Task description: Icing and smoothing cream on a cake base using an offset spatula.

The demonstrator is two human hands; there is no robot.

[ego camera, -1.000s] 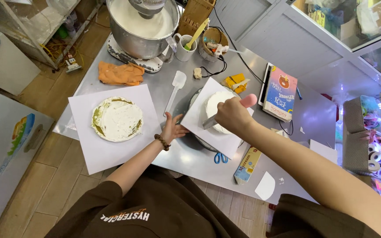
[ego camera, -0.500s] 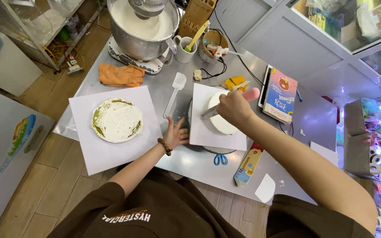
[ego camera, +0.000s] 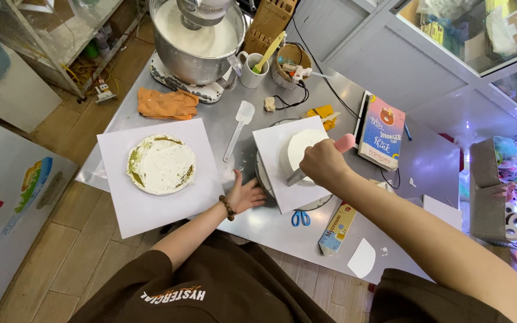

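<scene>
While the left hand (ego camera: 248,194) lay spread, grasping nothing, its fingertips against the near-left edge of the turntable (ego camera: 262,173), the right hand (ego camera: 321,162) was clenched around a pink-handled palette knife (ego camera: 318,160), the blade held against the near side of the small white cake (ego camera: 302,147). That cake sat on a white paper square (ego camera: 282,179) directly under the right hand, on the turntable. The step in hand looked like smoothing cream around the cake's side; the next move would seem to call for the left hand turning the stand evenly while the blade kept its angle. Below the right wrist lay blue scissors (ego camera: 298,218). Left of the left hand sat a second cake layer (ego camera: 161,164), cream-topped, on its own paper. Beyond the left hand lay a white spatula (ego camera: 238,128), an orange cloth (ego camera: 167,103) and the mixer bowl (ego camera: 195,42) of cream. The blade's tip was hidden behind the right hand, and the cake's far side could not be judged.
</scene>
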